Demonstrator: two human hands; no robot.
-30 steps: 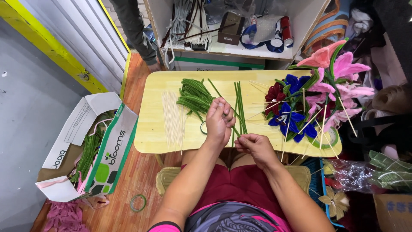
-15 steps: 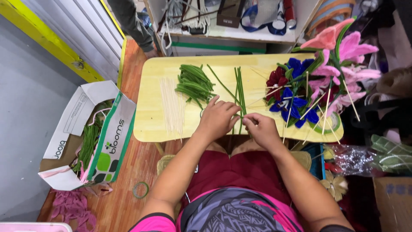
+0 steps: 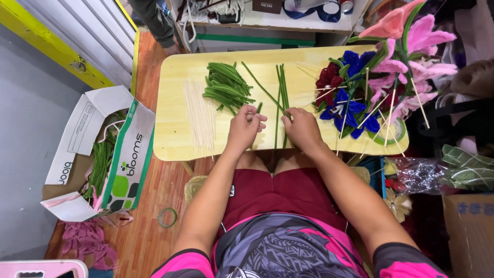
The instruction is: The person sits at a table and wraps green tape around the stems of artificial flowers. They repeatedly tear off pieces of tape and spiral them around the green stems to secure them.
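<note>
Left hand (image 3: 246, 126) and right hand (image 3: 302, 128), fingers curled on straight green stems (image 3: 281, 98) at the yellow table's (image 3: 175, 139) near edge, between thin pale sticks (image 3: 199, 116) and blue craft flowers (image 3: 350, 105).

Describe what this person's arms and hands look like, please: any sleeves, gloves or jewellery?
Both arms are bare from short bright pink sleeves down. The left hand and right hand wear no gloves; no rings, watch or bracelets show from this view.
</note>
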